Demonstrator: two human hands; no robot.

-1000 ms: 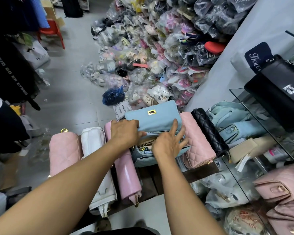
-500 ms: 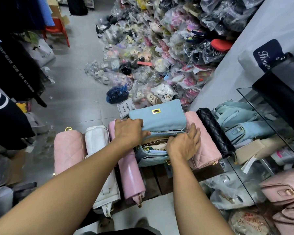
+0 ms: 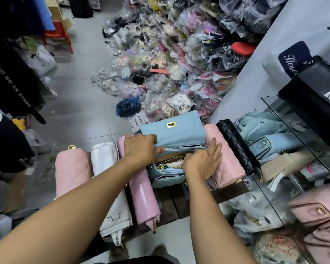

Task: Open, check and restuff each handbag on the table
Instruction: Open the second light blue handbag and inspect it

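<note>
Our left hand (image 3: pixel 140 149) grips the left end of the blue bag (image 3: pixel 168 178), fingers curled over its top edge and thumb lying along the zip line. Our right hand (image 3: pixel 202 161) rests at the bag's right end, fingers straight and a little spread, reaching onto the pink quilted bag (image 3: pixel 229 168) just beside it. The thumb is hidden under the palm, so we cannot tell if it pinches anything.

The blue bag stands on the table (image 3: pixel 168 202) between our hands. Its flap (image 3: pixel 177 134) is thrown back away from us, with the gold clasp (image 3: pixel 171 125) showing. The mouth gapes, and inside we see a gold chain (image 3: pixel 162 166) and pale paper stuffing (image 3: pixel 176 160).

Touching the bag's left side lies a glossy pink bag (image 3: pixel 143 197), then a white bag (image 3: pixel 111 187), then another pink bag (image 3: pixel 71 168). Past the quilted one on the right lies a black bag (image 3: pixel 236 143), with pale blue bags (image 3: pixel 265 130) beyond it under a glass shelf (image 3: pixel 274 115).

On the floor past the table rises a heap (image 3: pixel 179 54) of shoes in plastic wraps.
</note>
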